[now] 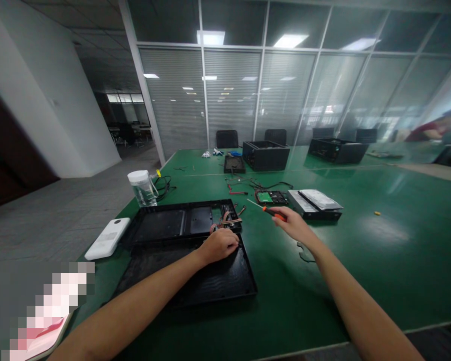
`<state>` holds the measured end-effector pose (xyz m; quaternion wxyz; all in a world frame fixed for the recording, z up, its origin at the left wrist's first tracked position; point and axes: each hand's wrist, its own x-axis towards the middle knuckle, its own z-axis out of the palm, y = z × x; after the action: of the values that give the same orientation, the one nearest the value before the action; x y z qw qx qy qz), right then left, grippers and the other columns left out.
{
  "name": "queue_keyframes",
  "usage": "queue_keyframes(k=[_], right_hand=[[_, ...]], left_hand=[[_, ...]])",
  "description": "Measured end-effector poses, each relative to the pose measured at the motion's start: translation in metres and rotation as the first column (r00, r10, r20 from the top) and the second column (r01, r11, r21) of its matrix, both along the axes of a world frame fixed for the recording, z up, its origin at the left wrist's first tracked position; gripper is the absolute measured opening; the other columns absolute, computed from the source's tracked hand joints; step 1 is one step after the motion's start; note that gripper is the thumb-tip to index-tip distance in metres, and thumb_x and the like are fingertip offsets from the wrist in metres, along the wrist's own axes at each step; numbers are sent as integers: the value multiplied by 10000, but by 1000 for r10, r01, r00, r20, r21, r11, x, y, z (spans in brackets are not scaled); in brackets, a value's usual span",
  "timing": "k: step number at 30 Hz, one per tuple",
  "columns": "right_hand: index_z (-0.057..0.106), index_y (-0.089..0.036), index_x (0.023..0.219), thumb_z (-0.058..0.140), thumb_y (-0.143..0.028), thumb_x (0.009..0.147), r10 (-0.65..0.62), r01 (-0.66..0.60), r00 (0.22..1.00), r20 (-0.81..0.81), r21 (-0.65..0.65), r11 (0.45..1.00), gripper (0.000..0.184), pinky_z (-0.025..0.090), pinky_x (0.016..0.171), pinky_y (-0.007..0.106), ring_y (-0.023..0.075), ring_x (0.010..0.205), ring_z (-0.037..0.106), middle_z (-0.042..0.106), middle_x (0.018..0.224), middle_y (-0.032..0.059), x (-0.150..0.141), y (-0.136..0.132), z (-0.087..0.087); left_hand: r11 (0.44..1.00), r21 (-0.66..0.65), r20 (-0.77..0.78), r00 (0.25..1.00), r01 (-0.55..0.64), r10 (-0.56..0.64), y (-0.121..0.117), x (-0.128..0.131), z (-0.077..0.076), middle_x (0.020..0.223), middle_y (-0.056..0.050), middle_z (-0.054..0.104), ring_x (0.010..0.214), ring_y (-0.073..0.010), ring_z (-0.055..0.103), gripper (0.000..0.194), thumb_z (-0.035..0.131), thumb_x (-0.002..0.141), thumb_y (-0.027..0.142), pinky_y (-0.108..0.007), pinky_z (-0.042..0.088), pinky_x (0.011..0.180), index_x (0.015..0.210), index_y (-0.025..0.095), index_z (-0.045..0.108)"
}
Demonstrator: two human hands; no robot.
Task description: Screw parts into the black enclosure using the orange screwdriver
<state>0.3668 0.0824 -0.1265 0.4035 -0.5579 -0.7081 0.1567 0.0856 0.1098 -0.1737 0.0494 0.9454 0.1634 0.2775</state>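
My left hand point(220, 244) is curled closed on the edge of a black case panel point(195, 281), right by a bundle of coloured wires point(225, 220) that comes out of a second black panel point(180, 220) behind it. Whether its fingers grip anything is hidden. My right hand point(293, 223) is closed round the orange handle of a screwdriver point(272, 212), whose thin shaft points left and away. Just beyond it lie a hard drive with a green circuit board point(270, 197) and a silver-topped drive point(315, 203).
A green table point(379, 250) carries a white power bank point(107, 238), a clear water jug point(143, 188), loose cables point(248, 183), a black open chassis point(265, 154) and another point(336, 150) farther back. Glass partition and chairs stand behind. A person sits at the far right.
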Motion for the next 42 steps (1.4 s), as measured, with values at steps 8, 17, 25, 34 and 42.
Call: queue_keyframes(k=[8,17,25,34,42], right_hand=[[528,-175,634,478,-407,806,11,20,987,-160,197,980,294,353,516,230,114,517,450,492,550,-18,-17,-17,3],[543,-175,688,428,-383,833,-32,63,992,-124,257,964,279,353,539,229,121,543,465,498,582,-16,-47,-15,-14],[548,-181,690,428,-374,831,-18,19,1000,-8,265,964,268,355,546,231,117,546,468,526,591,-10,-43,-16,-13],[548,-183,691,414,-394,827,-44,53,998,-43,257,965,286,368,552,229,126,571,488,543,597,-4,-44,-15,-11],[557,-190,701,358,-460,853,-78,48,987,143,202,978,368,351,557,226,130,558,499,546,586,-1,-51,-23,7]], left_hand=[[989,-139,32,998,-43,47,-1,1,-1,876,-34,648,862,-153,579,87,515,808,155,-280,421,837,797,173,599],[935,-304,66,975,-182,211,-8,2,2,863,-21,626,830,-166,577,154,596,744,188,-277,427,779,874,180,515],[927,-318,58,972,-199,228,-6,2,-2,855,-12,613,824,-166,569,137,597,739,184,-277,429,764,865,187,543],[927,-314,52,971,-206,233,-6,3,-1,847,-13,608,818,-163,565,132,600,740,190,-269,431,759,863,183,552],[940,-286,53,976,-186,210,-7,3,0,847,-11,600,817,-162,557,128,588,744,176,-274,426,763,866,182,547]])
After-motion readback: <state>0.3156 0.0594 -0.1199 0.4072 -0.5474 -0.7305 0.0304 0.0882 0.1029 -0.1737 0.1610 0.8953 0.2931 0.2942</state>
